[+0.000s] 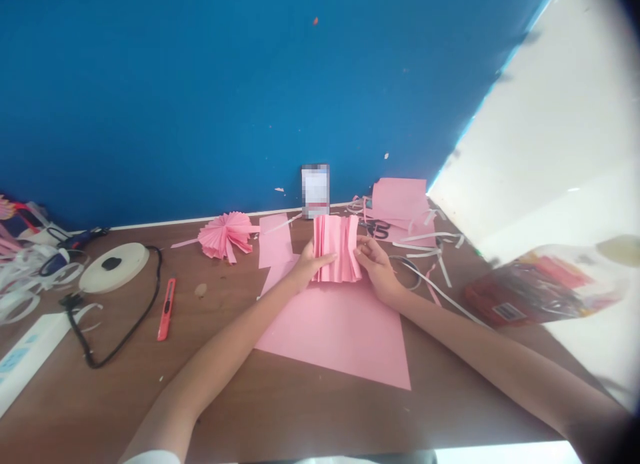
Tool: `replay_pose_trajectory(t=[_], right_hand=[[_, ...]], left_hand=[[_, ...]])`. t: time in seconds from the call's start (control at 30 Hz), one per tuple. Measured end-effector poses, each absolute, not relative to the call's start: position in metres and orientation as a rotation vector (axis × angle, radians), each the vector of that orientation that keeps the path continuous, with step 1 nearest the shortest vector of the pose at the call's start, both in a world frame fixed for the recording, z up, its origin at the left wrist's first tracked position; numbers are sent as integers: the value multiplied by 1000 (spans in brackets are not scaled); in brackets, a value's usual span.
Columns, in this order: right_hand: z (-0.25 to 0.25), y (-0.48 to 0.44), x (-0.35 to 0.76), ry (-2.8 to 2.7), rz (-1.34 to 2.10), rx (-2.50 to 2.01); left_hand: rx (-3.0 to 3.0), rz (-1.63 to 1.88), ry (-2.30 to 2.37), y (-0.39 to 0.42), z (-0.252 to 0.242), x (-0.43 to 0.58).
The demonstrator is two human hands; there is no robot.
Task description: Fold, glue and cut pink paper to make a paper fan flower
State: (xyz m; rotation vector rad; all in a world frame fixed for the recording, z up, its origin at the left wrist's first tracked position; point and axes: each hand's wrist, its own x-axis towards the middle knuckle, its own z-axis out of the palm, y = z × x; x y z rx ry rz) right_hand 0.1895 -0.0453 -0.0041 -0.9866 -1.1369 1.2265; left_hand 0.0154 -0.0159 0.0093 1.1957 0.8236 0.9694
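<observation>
Between my two hands an accordion-pleated pink paper [340, 251] is held upright, its folds running up and down. My left hand [309, 263] grips its left side, with the thumb laid across the front pleats. At the right edge, the fingers of my right hand [374, 261] pinch the last folds. Beneath them a large flat pink sheet [345, 337] lies on the brown table [240, 397]. Left of my hands rests a pleated pink paper fan rosette [226, 236], beside a smaller pink sheet [275, 241].
A red box cutter [167, 311], a round white disc with a black cord [114, 269] and a white power strip [30, 357] lie left. Pink sheets [400, 201], scissors [377, 229] and white strips are at back right. A phone [315, 191] leans on the blue wall; a plastic bag [540, 284] sits right.
</observation>
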Motion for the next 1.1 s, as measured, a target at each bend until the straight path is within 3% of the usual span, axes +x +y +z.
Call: replay_pose_trajectory(t=[0.7, 1.1], right_hand=[[-2, -45, 189, -1082, 1228, -987], [-4, -47, 185, -1336, 1169, -1020]], left_hand=[[1192, 955, 820, -15, 10, 16], [1419, 886, 788, -15, 7, 19]])
